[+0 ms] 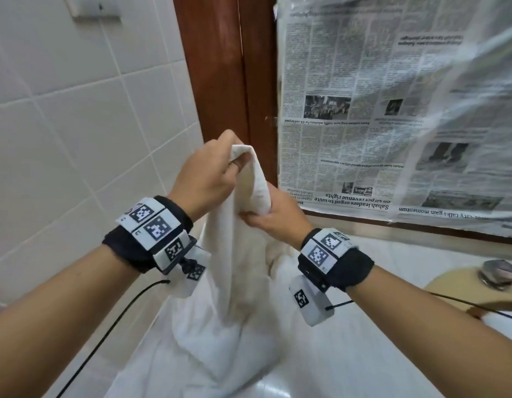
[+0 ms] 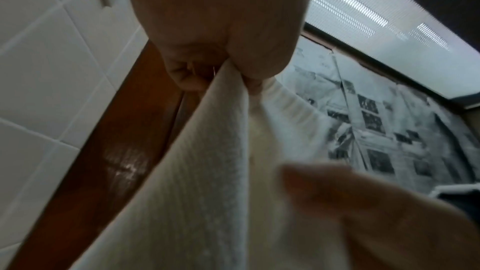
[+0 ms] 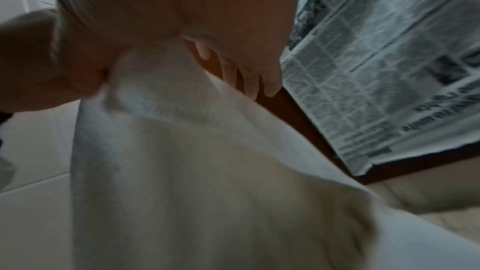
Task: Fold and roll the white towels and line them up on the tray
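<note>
A white towel [image 1: 237, 268] hangs lifted in front of me, its lower part bunched on the white counter. My left hand [image 1: 211, 173] pinches its top corner high up; the left wrist view shows the fingers [image 2: 228, 56] clamped on the towel [image 2: 207, 171] edge. Lower and to the right, my right hand [image 1: 274, 216] grips a fold of the same towel; in the right wrist view its thumb side presses the cloth [image 3: 182, 151] while other fingers [image 3: 249, 77] hang loosely behind. No tray is in view.
A white tiled wall [image 1: 62, 110] stands at the left, a brown wooden frame [image 1: 228, 67] behind the hands, and a mirror covered with newspaper [image 1: 378, 110] at the right. A sink with a metal drain plug [image 1: 499, 272] lies at the right edge. More white cloth [image 1: 280, 262] lies behind the towel.
</note>
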The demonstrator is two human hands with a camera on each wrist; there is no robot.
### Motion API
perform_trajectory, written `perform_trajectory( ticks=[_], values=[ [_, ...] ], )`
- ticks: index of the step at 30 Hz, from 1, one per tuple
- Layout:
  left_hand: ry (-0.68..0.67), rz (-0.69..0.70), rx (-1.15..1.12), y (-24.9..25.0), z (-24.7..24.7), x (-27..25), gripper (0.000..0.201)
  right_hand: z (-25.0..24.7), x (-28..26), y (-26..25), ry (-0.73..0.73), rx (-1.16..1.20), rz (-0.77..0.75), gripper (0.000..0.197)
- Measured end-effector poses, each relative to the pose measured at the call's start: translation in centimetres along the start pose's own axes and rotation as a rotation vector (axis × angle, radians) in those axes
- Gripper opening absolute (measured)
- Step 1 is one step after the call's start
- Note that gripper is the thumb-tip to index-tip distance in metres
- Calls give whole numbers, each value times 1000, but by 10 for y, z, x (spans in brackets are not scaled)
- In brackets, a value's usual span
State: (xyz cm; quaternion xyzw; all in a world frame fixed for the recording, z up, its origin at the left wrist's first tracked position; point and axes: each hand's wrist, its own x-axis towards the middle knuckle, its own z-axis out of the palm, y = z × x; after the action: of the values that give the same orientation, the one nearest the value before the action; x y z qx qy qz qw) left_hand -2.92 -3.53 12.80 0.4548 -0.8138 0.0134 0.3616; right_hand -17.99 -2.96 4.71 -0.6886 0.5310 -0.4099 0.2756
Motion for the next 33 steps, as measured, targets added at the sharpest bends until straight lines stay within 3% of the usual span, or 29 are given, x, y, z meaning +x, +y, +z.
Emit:
perform_trajectory(
  ticks=[1, 2, 3, 6, 11, 13, 15, 17, 19, 21, 23, 25, 27, 28, 31, 33],
  values=[
    [7, -9, -18, -1, 1, 2, 16, -5, 3, -3, 34, -22, 24, 17],
    [-8, -39, -53, -4, 4, 2, 18, -13, 6, -4, 74, -31, 59, 7],
    [-43, -81, -106, -7, 7, 1, 25, -23, 8, -6, 119, -59, 82, 17],
    [-222, -163, -273, -14, 34, -17, 64, -56, 10, -12, 214, -59, 105, 15],
    [-641, -336, -645, -3, 116, -76, 79, -110, -8, -31, 369, 260, 145, 22],
    [-724, -353, -604, -2, 146, -98, 82, -136, -11, -27, 506, 414, 187, 22],
    [-770, -394, -481, -7, 164, -111, 71, -161, -15, -17, 665, 532, 233, 19],
    [-852, -430, -369, -9, 171, -113, 49, -181, -25, 0, 773, 555, 290, 18],
    [-902, -372, -225, -9, 170, -103, 23, -192, -39, 24, 842, 551, 341, 18],
    [-829, -259, -66, -8, 159, -74, 17, -195, -56, 55, 887, 416, 414, 11],
    [-647, -201, 52, -2, 141, -34, 24, -195, -75, 87, 862, 229, 551, 17],
    [-432, -177, 77, 17, 119, 5, 22, -191, -94, 109, 690, 12, 732, 30],
    [-263, -48, 57, 47, 104, 34, 16, -184, -111, 116, 472, -78, 796, 54],
    [-217, 43, 33, 65, 100, 43, 16, -179, -116, 113, 408, -35, 719, 69],
    [-168, 284, -68, 121, 103, 42, 25, -161, -117, 86, 320, 82, 273, 107],
    [-123, 431, -118, 144, 114, 30, 31, -149, -106, 82, 283, 109, 143, 99]
  ],
)
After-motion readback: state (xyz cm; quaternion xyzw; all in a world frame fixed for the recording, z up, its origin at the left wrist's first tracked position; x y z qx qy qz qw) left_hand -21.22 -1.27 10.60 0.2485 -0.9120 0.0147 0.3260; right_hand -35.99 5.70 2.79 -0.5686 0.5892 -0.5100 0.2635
